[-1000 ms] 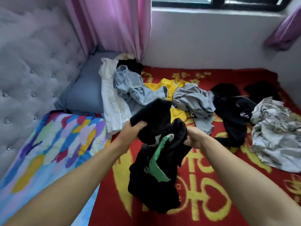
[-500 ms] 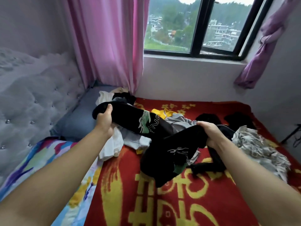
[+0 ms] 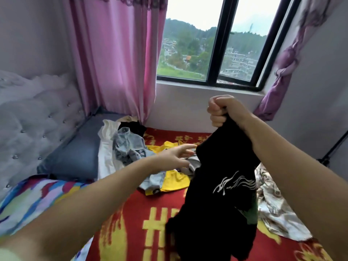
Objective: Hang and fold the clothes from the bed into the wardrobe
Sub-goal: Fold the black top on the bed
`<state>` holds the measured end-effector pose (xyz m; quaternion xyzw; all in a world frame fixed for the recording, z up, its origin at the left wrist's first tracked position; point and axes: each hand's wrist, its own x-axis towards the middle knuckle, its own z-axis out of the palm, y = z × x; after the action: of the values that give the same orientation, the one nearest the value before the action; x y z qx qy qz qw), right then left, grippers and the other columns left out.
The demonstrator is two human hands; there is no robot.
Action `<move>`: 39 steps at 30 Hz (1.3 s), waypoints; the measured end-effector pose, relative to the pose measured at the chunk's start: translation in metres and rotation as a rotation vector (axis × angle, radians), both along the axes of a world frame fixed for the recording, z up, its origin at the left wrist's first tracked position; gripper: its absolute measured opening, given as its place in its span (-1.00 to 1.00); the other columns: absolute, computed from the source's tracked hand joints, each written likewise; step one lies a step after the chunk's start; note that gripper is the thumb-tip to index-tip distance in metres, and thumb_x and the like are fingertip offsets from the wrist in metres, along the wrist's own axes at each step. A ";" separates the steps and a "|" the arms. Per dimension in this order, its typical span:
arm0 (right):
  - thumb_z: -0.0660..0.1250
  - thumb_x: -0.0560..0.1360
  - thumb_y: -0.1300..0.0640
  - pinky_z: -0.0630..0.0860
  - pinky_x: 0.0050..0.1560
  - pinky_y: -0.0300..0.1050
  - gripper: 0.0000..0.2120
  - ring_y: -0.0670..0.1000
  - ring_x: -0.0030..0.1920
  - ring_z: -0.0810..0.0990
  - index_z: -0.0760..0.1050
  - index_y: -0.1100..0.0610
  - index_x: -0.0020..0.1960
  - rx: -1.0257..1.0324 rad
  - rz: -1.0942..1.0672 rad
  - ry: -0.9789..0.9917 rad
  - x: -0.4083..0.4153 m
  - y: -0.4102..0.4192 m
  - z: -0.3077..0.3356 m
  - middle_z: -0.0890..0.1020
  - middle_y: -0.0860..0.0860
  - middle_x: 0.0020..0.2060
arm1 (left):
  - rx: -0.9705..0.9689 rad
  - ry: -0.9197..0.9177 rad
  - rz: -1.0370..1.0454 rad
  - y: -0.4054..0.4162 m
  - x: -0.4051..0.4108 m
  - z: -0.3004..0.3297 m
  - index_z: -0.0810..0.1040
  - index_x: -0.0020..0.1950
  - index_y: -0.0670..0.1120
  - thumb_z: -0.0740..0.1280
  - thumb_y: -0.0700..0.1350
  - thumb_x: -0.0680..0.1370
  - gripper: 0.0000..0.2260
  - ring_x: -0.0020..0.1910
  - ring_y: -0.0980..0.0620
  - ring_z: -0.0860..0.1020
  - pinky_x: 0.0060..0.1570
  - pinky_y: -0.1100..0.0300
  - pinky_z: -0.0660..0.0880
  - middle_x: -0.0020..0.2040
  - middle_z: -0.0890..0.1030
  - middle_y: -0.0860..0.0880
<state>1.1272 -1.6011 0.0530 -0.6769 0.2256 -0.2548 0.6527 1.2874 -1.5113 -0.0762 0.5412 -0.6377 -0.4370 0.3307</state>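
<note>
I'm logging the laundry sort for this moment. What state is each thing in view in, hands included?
right hand: raised, fist gripping the black garment's top
black garment: hanging bunched, lower end reaching down to the blanket
left hand: open, fingers stretched toward the garment
yellow shirt: crumpled on the bed
denim piece: crumpled in the pile
white garment: draped over the pillow's edge
left curtain: hanging loose
right curtain: knotted

1. The red blanket (image 3: 131, 223) carries large yellow characters; the nearest shape looks like "H" strokes, but no word can be read.
2. The black garment (image 3: 222, 194) bears a white line drawing, with no letters legible.
3. No brand, number or sign can be read anywhere else.
</note>
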 end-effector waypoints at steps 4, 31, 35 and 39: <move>0.02 0.27 0.30 0.04 -0.50 -0.37 -0.69 -0.12 -0.63 0.03 0.37 0.06 -0.55 0.032 0.183 -0.009 0.000 0.016 0.005 0.10 -0.08 -0.59 | -0.046 -0.008 -0.112 -0.015 -0.050 -0.006 0.22 0.48 0.00 0.27 -0.27 0.56 -0.48 0.07 0.19 0.47 -0.05 0.39 0.45 0.13 0.49 0.09; 0.39 0.39 0.00 0.55 -0.37 -0.32 -0.82 -0.10 -0.35 0.66 0.69 0.09 -0.16 -0.353 -0.084 0.029 -0.044 0.013 0.022 0.70 0.00 -0.31 | -0.286 -0.060 0.019 -0.013 0.012 0.019 0.50 -0.05 0.11 0.46 -0.16 0.44 -0.77 -0.18 0.26 0.53 -0.08 0.29 0.44 -0.20 0.57 0.19; 0.37 0.42 0.00 0.55 -0.40 -0.32 -0.82 -0.10 -0.34 0.67 0.68 0.08 -0.15 -0.367 -0.171 0.000 -0.068 0.003 0.040 0.70 -0.01 -0.31 | -0.170 -0.337 0.320 -0.015 0.045 -0.013 0.43 -0.35 -0.07 0.43 -0.13 0.48 -0.74 -0.33 0.10 0.36 -0.26 0.17 0.27 -0.37 0.41 0.04; 0.38 0.47 0.05 0.60 -0.22 -0.28 -0.77 -0.06 -0.26 0.67 0.65 0.17 0.04 -0.446 -0.349 0.163 -0.098 -0.020 0.019 0.71 0.01 -0.21 | -0.200 -0.470 0.285 -0.014 0.071 0.011 0.55 -0.28 -0.12 0.48 -0.14 0.44 -0.84 -0.37 0.14 0.39 -0.28 0.22 0.31 -0.39 0.46 0.03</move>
<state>1.0287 -1.6213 0.0718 -0.7727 0.3286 -0.3513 0.4141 1.3587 -1.5250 -0.0653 0.6767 -0.6542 -0.1836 0.2836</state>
